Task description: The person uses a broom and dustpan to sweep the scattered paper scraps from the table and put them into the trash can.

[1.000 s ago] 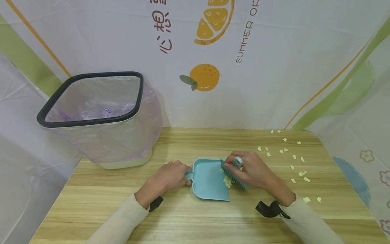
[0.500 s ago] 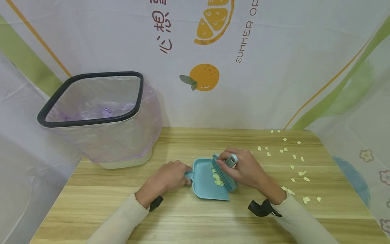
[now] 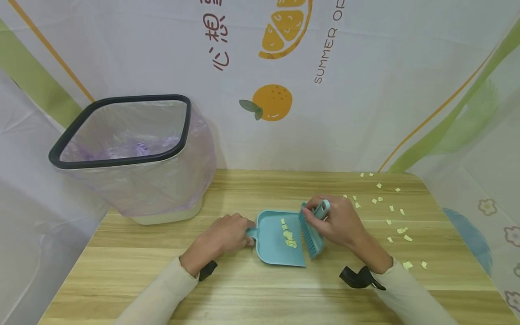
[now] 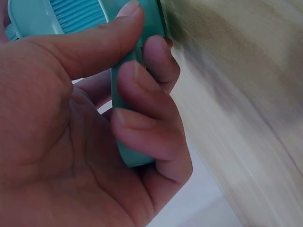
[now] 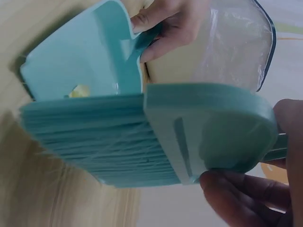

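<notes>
Head view: step?

Sweeping, seemingly. Left hand (image 3: 231,232) grips pan (image 3: 269,246) on desk (image 3: 252,295), right hand (image 3: 336,221) holds brush (image 3: 314,237) beside it; scraps (image 3: 288,235) lie inside.

Next?

Strays (image 3: 408,238) at right likely need brushing in.

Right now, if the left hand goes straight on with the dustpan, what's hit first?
Likely the brush in the right hand: its bristles face the dustpan. Gap looks narrow in the head view; depth is unclear.
</notes>
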{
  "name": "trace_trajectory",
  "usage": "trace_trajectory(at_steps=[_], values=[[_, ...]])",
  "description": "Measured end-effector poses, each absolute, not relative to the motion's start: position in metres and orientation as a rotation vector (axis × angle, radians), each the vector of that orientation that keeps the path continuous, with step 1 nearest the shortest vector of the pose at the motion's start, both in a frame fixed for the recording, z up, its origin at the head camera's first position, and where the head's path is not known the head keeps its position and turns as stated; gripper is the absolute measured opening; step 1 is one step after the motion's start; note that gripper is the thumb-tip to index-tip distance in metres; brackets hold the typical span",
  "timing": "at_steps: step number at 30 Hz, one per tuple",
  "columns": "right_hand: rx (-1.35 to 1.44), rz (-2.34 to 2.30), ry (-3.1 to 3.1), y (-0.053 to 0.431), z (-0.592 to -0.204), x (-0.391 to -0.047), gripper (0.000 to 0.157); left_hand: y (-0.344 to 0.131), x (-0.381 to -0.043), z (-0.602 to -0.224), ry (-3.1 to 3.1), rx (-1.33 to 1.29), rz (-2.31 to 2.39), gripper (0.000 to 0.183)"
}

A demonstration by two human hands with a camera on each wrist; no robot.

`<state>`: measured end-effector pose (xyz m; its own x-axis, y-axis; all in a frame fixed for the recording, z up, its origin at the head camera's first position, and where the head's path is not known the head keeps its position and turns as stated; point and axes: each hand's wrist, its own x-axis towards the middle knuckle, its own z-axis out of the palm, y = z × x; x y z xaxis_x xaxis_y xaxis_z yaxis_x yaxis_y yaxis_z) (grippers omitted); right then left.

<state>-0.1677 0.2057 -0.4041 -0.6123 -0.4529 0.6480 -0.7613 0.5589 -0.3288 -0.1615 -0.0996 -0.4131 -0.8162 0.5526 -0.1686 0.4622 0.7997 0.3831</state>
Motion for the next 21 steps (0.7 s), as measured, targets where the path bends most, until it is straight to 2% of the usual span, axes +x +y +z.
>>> trace_trajectory(at_steps=[6,21], values=[[1.026,0.816,-2.288,0.199,-0.412,-0.168,0.007,-0.1,-0.162,-0.413,2.722,0.793,0.469,0.011],[1.057,0.871,-2.283,0.166,-0.412,-0.171,0.009,-0.098,-0.162,-0.413,2.714,0.758,0.472,0.026]])
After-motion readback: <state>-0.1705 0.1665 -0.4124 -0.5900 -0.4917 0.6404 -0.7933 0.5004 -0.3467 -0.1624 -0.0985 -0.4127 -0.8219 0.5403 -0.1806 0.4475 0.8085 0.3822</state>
